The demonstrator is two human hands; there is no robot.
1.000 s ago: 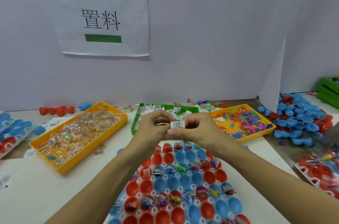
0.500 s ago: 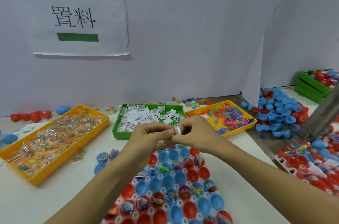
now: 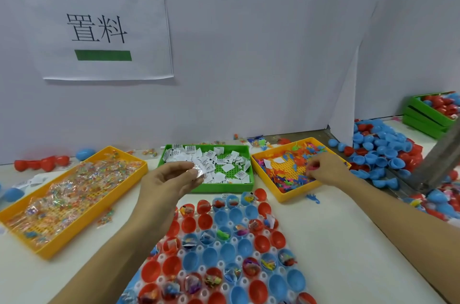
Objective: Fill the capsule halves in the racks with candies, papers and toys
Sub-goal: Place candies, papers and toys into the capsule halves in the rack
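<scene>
A white rack (image 3: 225, 287) of red and blue capsule halves lies in front of me; some halves hold candy, paper or toys, others are bare. My left hand (image 3: 171, 179) hovers over its far end, pinching a small folded paper (image 3: 200, 169) by the green paper tray (image 3: 245, 188). My right hand (image 3: 323, 169) reaches into the yellow tray of colourful toys (image 3: 278, 194), fingertips down among them; whether it grips one I cannot tell. A long yellow tray of wrapped candies (image 3: 82, 225) sits at the left.
Loose blue and red capsule halves (image 3: 383, 152) pile up at the right, with stacked green trays (image 3: 425, 119) behind them. A second filled rack (image 3: 445, 201) shows at the right edge. Red and blue halves (image 3: 42, 163) lie along the back wall, under a paper sign (image 3: 99, 30).
My hands, joined on the paper above the rack, have separated. The left keeps the paper. The right has moved right into the toy tray. The view has tilted up and right.
</scene>
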